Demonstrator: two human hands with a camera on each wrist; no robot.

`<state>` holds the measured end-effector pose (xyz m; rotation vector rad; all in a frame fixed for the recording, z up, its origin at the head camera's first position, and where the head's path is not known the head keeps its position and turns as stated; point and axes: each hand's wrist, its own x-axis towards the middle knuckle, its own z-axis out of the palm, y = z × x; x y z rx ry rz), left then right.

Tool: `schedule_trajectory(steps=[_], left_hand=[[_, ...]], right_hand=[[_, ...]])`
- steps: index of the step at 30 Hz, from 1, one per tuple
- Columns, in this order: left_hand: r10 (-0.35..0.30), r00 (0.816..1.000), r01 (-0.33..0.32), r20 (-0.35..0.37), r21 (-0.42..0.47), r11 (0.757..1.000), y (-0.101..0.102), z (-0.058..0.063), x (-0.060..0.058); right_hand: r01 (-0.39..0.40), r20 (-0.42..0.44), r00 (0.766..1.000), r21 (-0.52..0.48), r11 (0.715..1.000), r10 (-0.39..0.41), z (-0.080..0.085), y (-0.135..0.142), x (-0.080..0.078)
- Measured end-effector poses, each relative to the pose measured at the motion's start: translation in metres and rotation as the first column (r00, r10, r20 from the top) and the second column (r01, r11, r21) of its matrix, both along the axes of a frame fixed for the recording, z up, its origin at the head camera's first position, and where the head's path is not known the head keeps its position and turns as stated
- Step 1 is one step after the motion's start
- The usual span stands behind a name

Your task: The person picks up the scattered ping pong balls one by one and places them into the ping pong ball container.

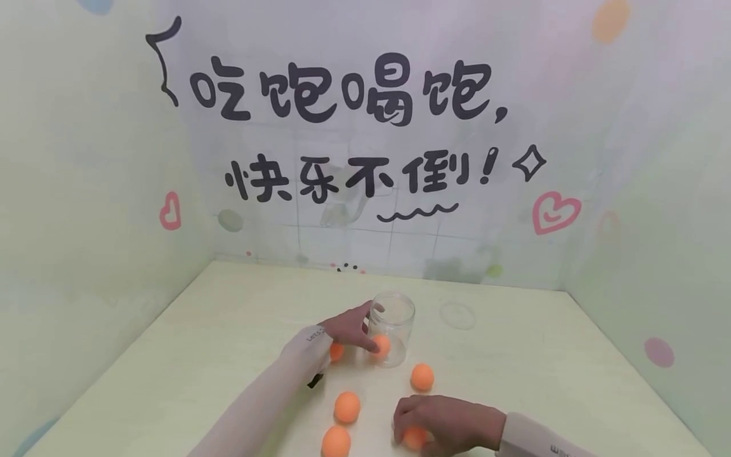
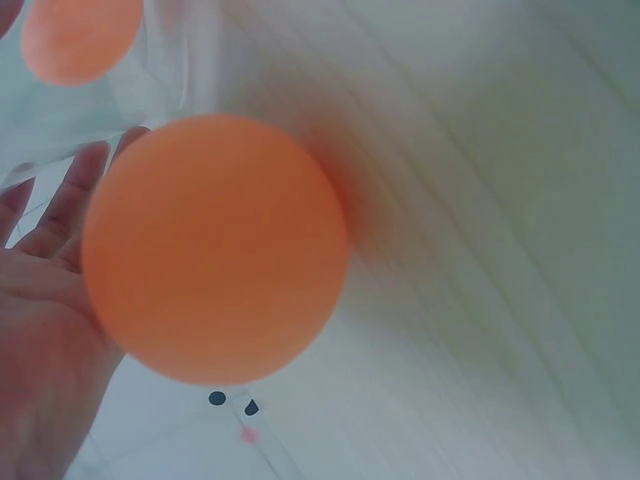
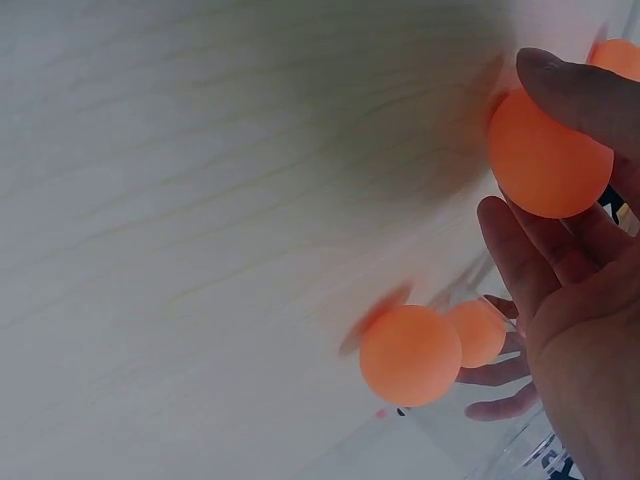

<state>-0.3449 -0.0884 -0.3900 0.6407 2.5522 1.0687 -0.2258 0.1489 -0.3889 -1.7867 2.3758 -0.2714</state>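
My left hand (image 1: 349, 327) grips the side of a clear, upright jar (image 1: 400, 324), fingers behind it and thumb toward the front. An orange ping-pong ball (image 1: 381, 346) shows low at the jar, beside the thumb tip. Under the left wrist a second ball (image 2: 215, 250) sits on the table, partly hidden in the head view. Nearer the front, my right hand (image 1: 448, 422) has its thumb and fingers curled round another ball (image 3: 550, 155), close to the tabletop. Just beyond that hand lies one more ball (image 1: 422, 376).
Two orange balls, one farther back (image 1: 347, 407) and one nearer (image 1: 336, 440), lie between the forearms. A clear round lid (image 1: 457, 315) rests flat right of the jar. Printed panels enclose the pale table (image 1: 514, 355) at the back (image 1: 365, 247) and both sides.
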Motion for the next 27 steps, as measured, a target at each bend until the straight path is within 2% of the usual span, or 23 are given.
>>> schedule_trajectory(steps=[7,12,17,24,27], left_hand=[[0.023,1.0,-0.023,0.012,-0.02,1.0,0.001,0.003,0.003],[0.003,1.0,-0.003,0.007,-0.026,1.0,0.003,0.003,0.0],[-0.025,0.999,0.024,0.025,0.006,1.0,0.013,-0.001,-0.004],[0.029,0.999,-0.028,0.027,-0.017,0.999,0.002,-0.001,-0.005],[0.014,1.0,-0.014,0.024,-0.01,1.0,0.006,-0.002,-0.006]], right_hand=[[-0.012,-0.008,1.0,-0.001,1.0,0.012,-0.002,-0.001,-0.002],[-0.012,-0.007,1.0,-0.011,1.0,0.012,-0.003,0.001,-0.003],[0.002,0.006,1.0,0.017,1.0,-0.002,0.0,0.011,-0.002],[-0.014,0.013,1.0,0.037,0.999,0.014,0.002,0.0,-0.005],[-0.007,0.001,1.0,0.039,0.999,0.007,0.003,0.003,-0.004]])
